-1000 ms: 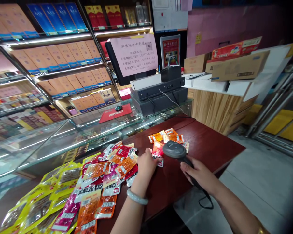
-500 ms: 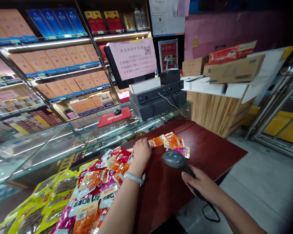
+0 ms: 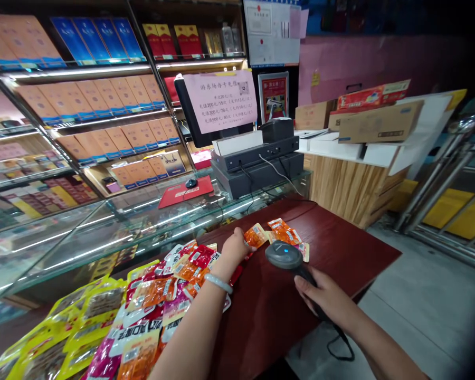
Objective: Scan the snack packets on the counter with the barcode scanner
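A dark handheld barcode scanner (image 3: pixel 284 255) with a small blue light is gripped by the handle in my right hand (image 3: pixel 320 293), its head pointing away over the red-brown tabletop. My left hand (image 3: pixel 236 247), a pale bangle at its wrist, has its fingers closed at the near end of an orange snack packet (image 3: pixel 256 236). Just beyond the scanner lie a few more orange packets (image 3: pixel 283 230), and a pinkish one partly hidden behind its head. Under and left of my left forearm spreads a pile of orange, red and magenta snack packets (image 3: pixel 152 293).
Yellow packs (image 3: pixel 103 303) lie left of the pile. A glass display counter (image 3: pixel 91 232) runs behind the table (image 3: pixel 340 248), carrying a red mouse pad (image 3: pixel 170 194), a monitor with a pink sign (image 3: pixel 221 100) and a black cash drawer (image 3: pixel 241 179). Cardboard boxes (image 3: pixel 380 124) stand at right.
My left hand has shifted slightly right and nearer, and the orange packet at its fingers has turned and tilted. The scanner stays almost in place in my right hand.
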{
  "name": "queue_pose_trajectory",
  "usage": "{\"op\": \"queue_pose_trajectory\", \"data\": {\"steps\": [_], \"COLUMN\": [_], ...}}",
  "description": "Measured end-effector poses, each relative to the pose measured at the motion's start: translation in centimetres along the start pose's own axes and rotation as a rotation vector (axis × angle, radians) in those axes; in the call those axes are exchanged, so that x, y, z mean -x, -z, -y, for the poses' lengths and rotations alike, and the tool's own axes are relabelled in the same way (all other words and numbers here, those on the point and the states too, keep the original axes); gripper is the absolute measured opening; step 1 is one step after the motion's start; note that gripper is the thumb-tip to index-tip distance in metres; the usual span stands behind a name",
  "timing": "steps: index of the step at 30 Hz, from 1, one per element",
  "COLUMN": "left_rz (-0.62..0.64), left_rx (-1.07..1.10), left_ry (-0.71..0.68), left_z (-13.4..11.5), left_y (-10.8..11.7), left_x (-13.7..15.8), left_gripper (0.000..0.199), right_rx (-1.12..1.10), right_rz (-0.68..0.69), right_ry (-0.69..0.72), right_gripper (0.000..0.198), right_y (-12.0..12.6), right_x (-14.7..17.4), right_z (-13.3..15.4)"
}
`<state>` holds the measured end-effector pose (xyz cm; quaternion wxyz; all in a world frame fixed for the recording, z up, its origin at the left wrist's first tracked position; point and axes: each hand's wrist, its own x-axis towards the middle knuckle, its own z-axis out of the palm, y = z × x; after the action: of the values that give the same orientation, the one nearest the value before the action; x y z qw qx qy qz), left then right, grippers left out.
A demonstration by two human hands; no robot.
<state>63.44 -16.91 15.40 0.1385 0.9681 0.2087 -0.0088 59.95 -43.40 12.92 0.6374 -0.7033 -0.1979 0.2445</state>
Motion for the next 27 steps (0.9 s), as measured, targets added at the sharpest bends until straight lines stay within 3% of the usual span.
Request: {"op": "queue_pose_trajectory", "data": {"steps": [6,12,16,19,22,24,27], "left_rz": [-0.044,-0.036,0.000,-0.165,-0.264,-0.229,-0.160], "left_rx": [0.094,0.068,-0.130,-0.336,-0.265,-0.153,-0.075], "left_ry": [-0.032,0.007,0.103,0.123,-0.045,-0.155,-0.200], "left_z": [1.4,2.2,4.5,5.3,3.0,0.1,-4.5], "left_y": [1.3,2.0,4.5,5.9,4.7,2.7,-0.6], "left_x": [4.6,6.8,8.6,8.7,6.8,4.9,2.0], "left_gripper": [0.060,0.061,0.058,0.067,0.064,0.059,0.054], "right_rx": [-0.036,-0.016,0.016,0.042,0.086,0.110,0.127], "right_rz": [0.004,0.071,0.080,0.081,0.049,0.011,-0.031], "right_ry": [0.076,0.094,0.062,0.042,0.031,0.021,0.002], "right_gripper": [0.044,0.044,0.051,0.054,0.050,0.048,0.051], "right_y": [-1.0,-1.3,-0.6,0.3,1.4,2.1,3.0], "right_x": [-0.5,0.4,1.3,2.1,2.9,3.4,3.9], "right_z": [1.3,1.8,0.9,0.0,-0.7,-1.0,-1.2]}}
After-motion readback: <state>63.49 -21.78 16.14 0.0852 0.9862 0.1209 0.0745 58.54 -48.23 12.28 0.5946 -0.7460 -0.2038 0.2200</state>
